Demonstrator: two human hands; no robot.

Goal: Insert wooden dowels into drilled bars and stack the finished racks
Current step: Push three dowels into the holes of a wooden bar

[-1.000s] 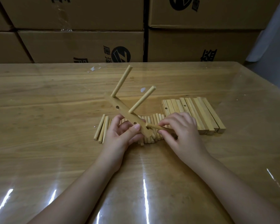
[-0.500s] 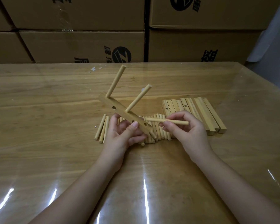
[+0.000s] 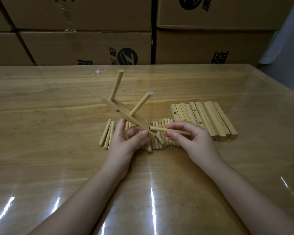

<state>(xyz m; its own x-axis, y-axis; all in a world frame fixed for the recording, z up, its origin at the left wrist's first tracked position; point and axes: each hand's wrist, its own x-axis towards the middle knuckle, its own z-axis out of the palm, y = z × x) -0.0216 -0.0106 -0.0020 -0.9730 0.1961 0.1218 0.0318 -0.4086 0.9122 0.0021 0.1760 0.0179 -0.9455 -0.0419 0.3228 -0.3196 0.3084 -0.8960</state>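
Note:
My left hand (image 3: pixel 126 141) grips the near end of a drilled wooden bar (image 3: pixel 126 117), held tilted above the table. Two dowels stand out of the bar, one at its far end (image 3: pixel 116 86) and one near its middle (image 3: pixel 141 103). Two empty holes show on the bar's face. My right hand (image 3: pixel 192 141) pinches a loose dowel (image 3: pixel 161 130) lying nearly level, its left tip at the hole nearest the bar's near end. Below both hands lies a row of loose dowels (image 3: pixel 161 133), partly hidden by my fingers.
A row of several drilled bars (image 3: pixel 205 118) lies flat to the right of the dowels. The wooden table (image 3: pixel 58 116) has a glossy clear cover. Stacked cardboard boxes (image 3: pixel 85 46) form a wall along its far edge.
My right hand lifted a dowel from the row, turned it level and brought its tip to the bar's near hole. The bar tilted slightly in my left hand.

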